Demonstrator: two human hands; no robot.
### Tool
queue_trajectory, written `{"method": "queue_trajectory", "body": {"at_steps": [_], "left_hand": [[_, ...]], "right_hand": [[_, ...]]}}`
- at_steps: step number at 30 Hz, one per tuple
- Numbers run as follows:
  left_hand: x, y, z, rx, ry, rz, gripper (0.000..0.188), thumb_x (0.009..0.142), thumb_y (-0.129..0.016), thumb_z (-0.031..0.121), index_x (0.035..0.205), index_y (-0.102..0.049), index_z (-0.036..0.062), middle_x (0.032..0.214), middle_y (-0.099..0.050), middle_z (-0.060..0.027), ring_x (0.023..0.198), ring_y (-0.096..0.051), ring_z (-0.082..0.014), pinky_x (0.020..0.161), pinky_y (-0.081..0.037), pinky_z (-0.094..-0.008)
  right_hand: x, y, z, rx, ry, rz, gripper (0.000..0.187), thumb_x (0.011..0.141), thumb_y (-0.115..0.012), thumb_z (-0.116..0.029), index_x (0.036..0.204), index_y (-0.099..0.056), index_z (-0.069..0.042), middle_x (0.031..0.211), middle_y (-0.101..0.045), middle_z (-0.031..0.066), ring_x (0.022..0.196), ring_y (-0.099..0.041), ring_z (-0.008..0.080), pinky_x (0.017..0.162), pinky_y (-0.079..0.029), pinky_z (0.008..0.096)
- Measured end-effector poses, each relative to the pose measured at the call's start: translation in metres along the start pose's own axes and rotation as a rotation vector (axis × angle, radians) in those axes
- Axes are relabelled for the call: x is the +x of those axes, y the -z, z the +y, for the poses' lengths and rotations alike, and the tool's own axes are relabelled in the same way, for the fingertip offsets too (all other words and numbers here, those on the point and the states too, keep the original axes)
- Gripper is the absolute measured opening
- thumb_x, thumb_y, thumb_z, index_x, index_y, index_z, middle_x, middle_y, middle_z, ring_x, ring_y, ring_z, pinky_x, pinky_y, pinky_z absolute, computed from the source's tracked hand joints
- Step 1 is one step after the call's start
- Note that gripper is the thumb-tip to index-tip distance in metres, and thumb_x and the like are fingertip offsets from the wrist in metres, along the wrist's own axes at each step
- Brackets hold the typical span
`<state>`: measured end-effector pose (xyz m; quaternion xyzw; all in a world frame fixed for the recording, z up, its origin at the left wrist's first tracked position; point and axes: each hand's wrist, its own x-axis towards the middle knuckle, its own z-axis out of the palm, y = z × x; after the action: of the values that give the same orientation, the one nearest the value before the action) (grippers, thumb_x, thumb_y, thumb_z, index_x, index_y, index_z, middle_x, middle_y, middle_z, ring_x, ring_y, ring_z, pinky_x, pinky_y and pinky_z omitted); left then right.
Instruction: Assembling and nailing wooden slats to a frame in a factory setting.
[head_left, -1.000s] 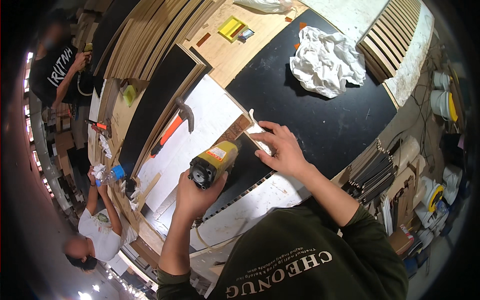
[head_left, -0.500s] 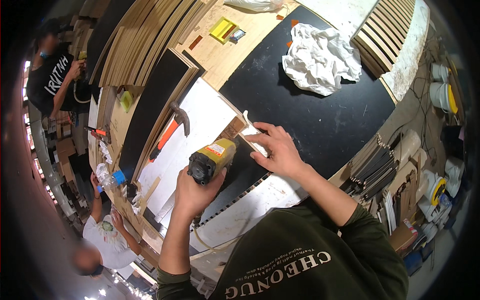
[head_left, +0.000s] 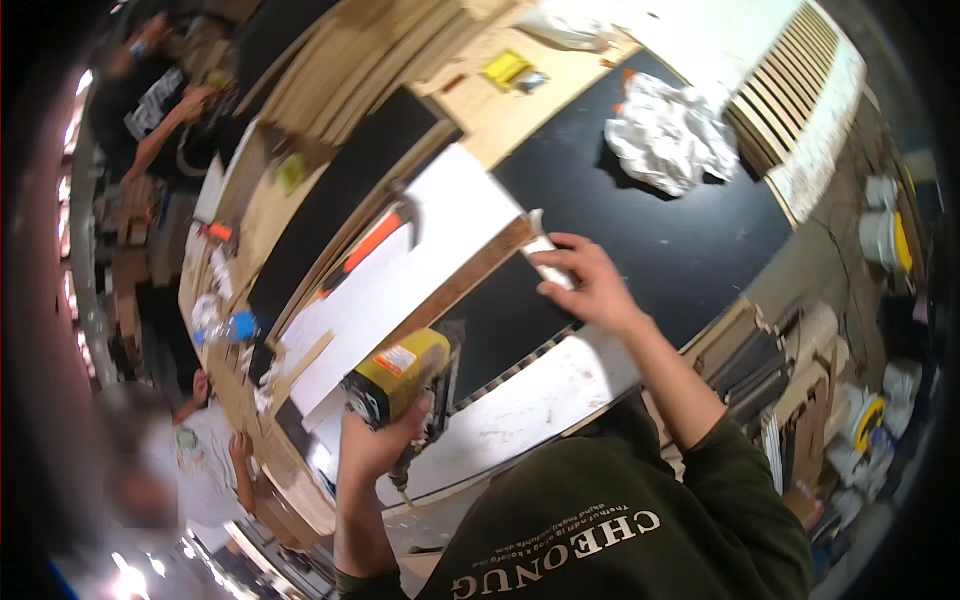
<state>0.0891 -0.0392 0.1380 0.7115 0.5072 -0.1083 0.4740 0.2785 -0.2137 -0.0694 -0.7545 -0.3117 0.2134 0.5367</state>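
Note:
My left hand [head_left: 378, 445] is closed round the handle of a yellow and black nail gun [head_left: 405, 368]. A hose runs from below its grip. The tool is over the near left part of the work, beside a long brown board edge [head_left: 465, 275]. My right hand [head_left: 598, 290] pinches a short white strip [head_left: 545, 262] at the far end of that edge, its fingertips at the corner of the boards. Left of the edge lies a white board [head_left: 440, 205], and right of it a black panel [head_left: 500, 315]. A hammer with an orange handle [head_left: 372, 243] rests along the white board.
Crumpled white cloth [head_left: 670, 140] lies on the larger black sheet [head_left: 660, 255]. Stacked boards [head_left: 370, 65] and a yellow tray [head_left: 506, 68] are at the back. A plastic bottle [head_left: 228, 328] is at the left. Two people [head_left: 205, 460] work on the left side.
My left hand has drawn the nail gun back toward me and away from the corner, baring the brown edge. My right hand stays at the white strip. The whole view has shifted.

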Motion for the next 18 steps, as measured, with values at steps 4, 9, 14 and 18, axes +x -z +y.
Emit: {"method": "queue_trajectory", "body": {"at_steps": [4,9,14,18], "left_hand": [[-0.059,0.049,-0.101,-0.094,0.021,0.138,0.036,0.075,-0.078,0.019,0.101,-0.064,-0.0031,0.078,-0.066,-0.0052,0.063,-0.059,-0.0083,0.056,-0.05,-0.0253],[-0.141,0.108,-0.248,-0.257,0.01,0.415,0.04,0.076,-0.076,0.02,0.104,-0.064,-0.0051,0.08,-0.067,-0.0073,0.067,-0.06,-0.0096,0.061,-0.051,-0.027],[-0.186,0.163,-0.359,-0.1,0.198,0.534,0.039,0.078,-0.074,0.022,0.106,-0.065,-0.0023,0.073,-0.064,-0.0045,0.065,-0.058,-0.0085,0.059,-0.048,-0.0255],[-0.188,0.193,-0.384,-0.19,0.059,0.437,0.035,0.08,-0.071,0.02,0.104,-0.062,-0.0032,0.068,-0.06,-0.0024,0.056,-0.054,-0.0071,0.05,-0.046,-0.0257]], "right_hand": [[-0.006,-0.001,0.022,0.284,-0.106,-0.081,0.038,0.079,-0.074,-0.013,0.115,-0.064,-0.008,0.132,-0.047,0.0119,0.116,-0.051,0.0226,0.097,-0.045,0.033],[-0.021,-0.024,-0.03,-0.108,0.139,0.227,0.037,0.082,-0.065,-0.011,0.118,-0.059,-0.006,0.127,-0.051,0.0132,0.118,-0.05,0.0262,0.096,-0.041,0.0346],[-0.045,-0.17,-0.097,-0.289,0.36,-0.166,0.042,0.072,-0.074,-0.017,0.111,-0.062,-0.006,0.12,-0.056,0.0168,0.115,-0.052,0.0353,0.096,-0.042,0.0415],[-0.09,-0.289,-0.145,-0.555,0.557,-0.395,0.062,0.064,-0.077,-0.043,0.119,-0.06,-0.02,0.134,-0.047,0.0075,0.13,-0.036,0.0321,0.106,-0.021,0.0611]]}}
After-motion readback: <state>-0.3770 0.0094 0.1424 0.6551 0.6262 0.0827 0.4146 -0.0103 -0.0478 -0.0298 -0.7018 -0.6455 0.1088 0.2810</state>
